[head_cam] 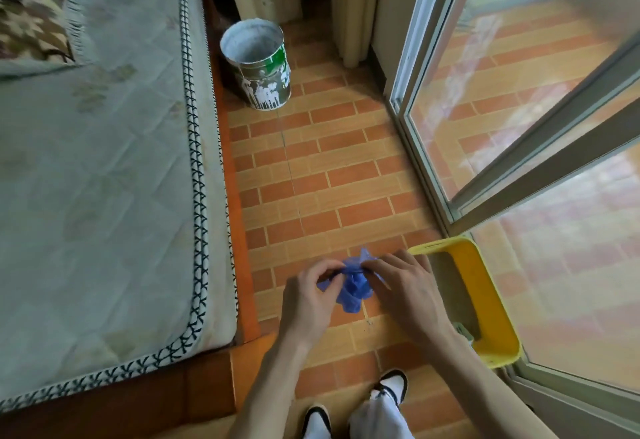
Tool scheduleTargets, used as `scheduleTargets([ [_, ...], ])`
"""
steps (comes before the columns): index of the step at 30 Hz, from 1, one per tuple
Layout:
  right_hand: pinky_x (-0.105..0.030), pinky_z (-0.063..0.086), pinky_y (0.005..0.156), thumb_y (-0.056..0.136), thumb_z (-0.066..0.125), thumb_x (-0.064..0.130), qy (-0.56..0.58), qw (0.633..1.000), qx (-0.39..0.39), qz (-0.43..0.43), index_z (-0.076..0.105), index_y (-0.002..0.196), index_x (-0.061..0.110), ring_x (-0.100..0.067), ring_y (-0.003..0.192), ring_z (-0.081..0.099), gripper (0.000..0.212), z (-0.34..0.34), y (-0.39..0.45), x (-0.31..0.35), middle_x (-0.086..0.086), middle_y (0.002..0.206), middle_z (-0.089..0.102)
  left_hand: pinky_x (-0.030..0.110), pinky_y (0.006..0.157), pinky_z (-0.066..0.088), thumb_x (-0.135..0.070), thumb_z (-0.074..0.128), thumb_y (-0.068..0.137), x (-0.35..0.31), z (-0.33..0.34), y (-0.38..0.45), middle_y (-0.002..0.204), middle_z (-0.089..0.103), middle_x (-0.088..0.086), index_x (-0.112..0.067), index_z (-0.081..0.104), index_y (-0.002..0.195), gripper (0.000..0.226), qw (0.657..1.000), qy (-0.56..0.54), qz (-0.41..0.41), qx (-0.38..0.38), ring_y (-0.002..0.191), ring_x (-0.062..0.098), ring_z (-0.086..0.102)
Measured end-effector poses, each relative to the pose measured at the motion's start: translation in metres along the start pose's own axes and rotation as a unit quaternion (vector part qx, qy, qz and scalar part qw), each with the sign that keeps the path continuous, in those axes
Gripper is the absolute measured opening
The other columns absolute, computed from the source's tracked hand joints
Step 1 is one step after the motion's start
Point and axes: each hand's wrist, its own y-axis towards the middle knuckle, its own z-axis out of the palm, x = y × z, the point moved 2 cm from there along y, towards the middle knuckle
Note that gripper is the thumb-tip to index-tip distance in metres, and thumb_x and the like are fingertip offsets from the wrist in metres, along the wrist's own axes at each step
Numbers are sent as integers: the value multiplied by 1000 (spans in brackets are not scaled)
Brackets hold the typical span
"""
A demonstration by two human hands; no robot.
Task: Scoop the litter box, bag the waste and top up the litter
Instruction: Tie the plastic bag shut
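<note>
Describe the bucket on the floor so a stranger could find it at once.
Start at the mattress on the left and follow its edge to the far end of the tiled floor. There, before the pale curtain, stands the bucket, upright and open-topped. It is the only round container: green sides streaked with white drips, whitish inside, unlike the yellow litter box near the glass door.

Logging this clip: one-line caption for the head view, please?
Both hands, left hand and right hand, pinch a crumpled blue plastic bag beside a yellow plastic litter box.
</note>
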Motion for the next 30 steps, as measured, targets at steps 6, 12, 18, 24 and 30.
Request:
scheduleTargets([
  [6, -31, 33, 71, 88, 77, 30, 12, 999, 6, 34, 72, 102, 33, -17, 84, 60, 15, -93, -18, 67, 17, 95, 71, 13, 78, 49, -9, 75, 91, -87, -59, -48, 98, 71, -13, -19, 80, 100, 15, 998, 32, 44, -11, 93, 1, 64],
  [12, -38, 54, 63, 92, 72, 21, 121, 991, 46, 39, 69, 100, 29, -10, 76, 64, 12, -141, -38, 105, 14, 92, 70, 12, 76, 49, -9, 74, 92, -132, -88, -89, 94, 72, -8, -15, 80, 102, 13, 997, 31, 69, -6, 87, 6, 65],
  [18, -34, 53, 62, 96, 67, 27, 146, 988, 51, 2, 67, 106, 32, -7, 76, 65, 11, -162, -56, 131, 15, 94, 71, 17, 81, 53, -8, 71, 92, -157, -99, -118, 96, 72, -7, -17, 77, 101, 14, 996, 50, 75, -4, 90, 7, 66],
  [24, -36, 53, 58, 100, 60, 31, 139, 987, 70, -37, 58, 102, 27, -13, 72, 64, 6, -172, -37, 141, 13, 97, 68, 34, 85, 56, -11, 69, 93, -169, -119, -117, 97, 68, -8, -19, 74, 101, 13, 991, 105, 86, -21, 93, 10, 66],
  [30, -41, 57, 63, 100, 60, 31, 140, 983, 79, -92, 56, 104, 26, -13, 80, 66, 7, -179, 6, 141, 12, 101, 67, 27, 84, 56, -11, 69, 95, -183, -146, -98, 98, 69, -7, -18, 74, 103, 12, 981, 144, 117, -51, 92, 8, 66],
])
